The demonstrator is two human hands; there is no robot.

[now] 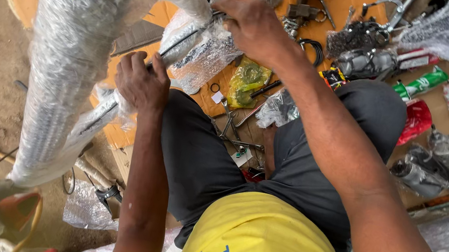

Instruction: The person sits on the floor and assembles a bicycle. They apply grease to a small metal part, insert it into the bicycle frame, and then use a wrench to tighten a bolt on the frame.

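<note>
The person is sitting over a sheet of cardboard [343,0] on the floor, working with 2 hands on a bicycle frame wrapped in bubble wrap.

The left hand [142,81] is closing around a thin wrapped tube [102,114] of the frame, fingers curled over it. Just outboard of this hand, the thick wrapped tube [64,69] is running from top to bottom of the view.

The right hand [250,24] is gripping at the upper end of the wrapped section [203,55], fingers pinched together on the wrapping; what exactly is between the fingertips cannot be told. The 2 hands are working well apart, joined by the same slanted wrapped part.

Between the hands and below the right hand, a yellow plastic bag [248,81] of small parts is lying on the cardboard. Near it, loose metal wrenches [233,130] are lying between the person's knees. Beyond the right hand, a green tube [423,84], a red packet [417,119] and several wrapped components [363,61] are lying scattered.
</note>
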